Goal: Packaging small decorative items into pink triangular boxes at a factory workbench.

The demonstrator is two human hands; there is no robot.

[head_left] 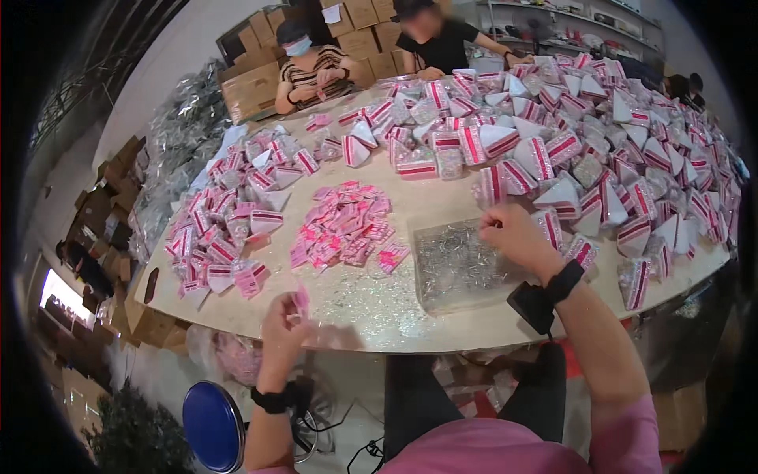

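Observation:
My left hand (282, 325) is closed near the table's front edge, pinching a small pink card (302, 300) that stands up from the fingertips. Over the right part of a shallow clear tray (419, 276) hovers my right hand (515, 237), its fingers pinched together. Whether anything tiny sits in that pinch I cannot make out. The tray holds a scatter of small metal pins (454, 265). Beyond my left hand lies a loose heap of pink cards (343, 221), and bits of silvery glitter (371, 304) cover the tabletop (442, 333) in front of it.
Clear packets with white-and-pink labels pile high at the back right (553, 150), with a smaller pile at left (229, 221). Two people sit across the table; one person's hands (328, 79) hold something small. A blue stool (213, 426) stands below, left of my legs.

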